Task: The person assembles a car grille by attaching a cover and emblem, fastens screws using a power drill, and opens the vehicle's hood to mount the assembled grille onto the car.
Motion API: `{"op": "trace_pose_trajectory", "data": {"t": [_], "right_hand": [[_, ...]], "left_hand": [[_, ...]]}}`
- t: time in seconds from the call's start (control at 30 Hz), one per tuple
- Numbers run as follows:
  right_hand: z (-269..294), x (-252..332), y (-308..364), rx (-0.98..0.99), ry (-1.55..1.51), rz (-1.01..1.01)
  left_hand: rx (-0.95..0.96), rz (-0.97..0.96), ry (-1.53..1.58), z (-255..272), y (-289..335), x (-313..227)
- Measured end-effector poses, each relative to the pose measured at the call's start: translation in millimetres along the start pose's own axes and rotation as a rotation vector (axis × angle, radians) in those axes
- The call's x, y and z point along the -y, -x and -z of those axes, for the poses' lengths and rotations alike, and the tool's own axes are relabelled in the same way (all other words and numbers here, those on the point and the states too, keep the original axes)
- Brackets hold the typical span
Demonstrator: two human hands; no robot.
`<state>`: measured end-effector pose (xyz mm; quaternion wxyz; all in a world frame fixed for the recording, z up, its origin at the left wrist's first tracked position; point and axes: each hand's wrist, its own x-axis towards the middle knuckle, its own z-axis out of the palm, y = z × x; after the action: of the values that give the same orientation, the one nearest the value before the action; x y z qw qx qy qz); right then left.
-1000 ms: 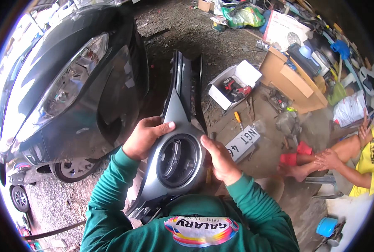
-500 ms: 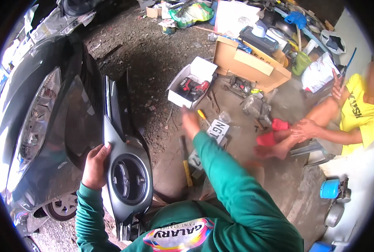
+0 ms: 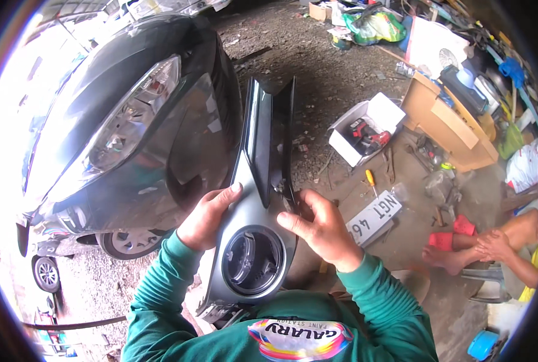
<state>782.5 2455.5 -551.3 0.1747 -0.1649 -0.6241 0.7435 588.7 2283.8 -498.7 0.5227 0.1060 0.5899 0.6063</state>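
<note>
A grey plastic fog-light bezel (image 3: pixel 249 208) stands tilted in front of my body, its round opening at the near end and its long forked arms pointing away. My left hand (image 3: pixel 204 220) grips its left edge, thumb on the face. At the right edge, my right hand (image 3: pixel 328 234) is closed around the rim with its thumb on the front; the other fingertips are partly hidden beside a small dark piece. Just left of the bezel is a dark car front end (image 3: pixel 190 145) with a clear headlight (image 3: pixel 130 123).
On the ground at right are a white box (image 3: pixel 344 142) with a red-and-black power drill (image 3: pixel 368 139), a yellow-handled screwdriver (image 3: pixel 370 177) and a licence plate (image 3: pixel 373 218). Behind them lies an open cardboard box (image 3: pixel 447 123). A seated person's legs (image 3: pixel 480 247) are at far right.
My right hand has come back from near the white box to the bezel's right edge. The view has turned left, so the car and bezel appear farther right.
</note>
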Motion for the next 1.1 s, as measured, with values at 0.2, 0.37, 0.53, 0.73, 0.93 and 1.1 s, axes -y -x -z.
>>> {"op": "trace_pose_trajectory", "data": {"t": [0.2, 0.37, 0.53, 0.73, 0.93, 1.1], "right_hand": [[-19.0, 19.4, 23.4, -0.077, 0.298, 0.123], [-31.1, 24.1, 37.0, -0.088, 0.293, 0.258], [-30.8, 28.9, 45.3, -0.065, 0.366, 0.23], [-34.7, 17.0, 46.6, -0.108, 0.181, 0.158], [-32.7, 1.9, 37.5, -0.135, 0.1, 0.206], [-20.6, -15.2, 46.3, -0.115, 0.287, 0.1]], "left_hand": [[0.038, -0.023, 0.117, 6.8, 5.3, -2.7], [0.087, -0.048, 0.209, 0.2, 13.5, -1.9], [0.054, -0.058, 0.204, -4.1, 21.9, -1.8], [-0.008, -0.036, 0.174, -6.2, 19.1, 0.3], [-0.038, -0.017, 0.064, -2.2, 6.7, -0.1], [-0.044, -0.032, 0.01, 5.7, -8.7, 9.8]]}}
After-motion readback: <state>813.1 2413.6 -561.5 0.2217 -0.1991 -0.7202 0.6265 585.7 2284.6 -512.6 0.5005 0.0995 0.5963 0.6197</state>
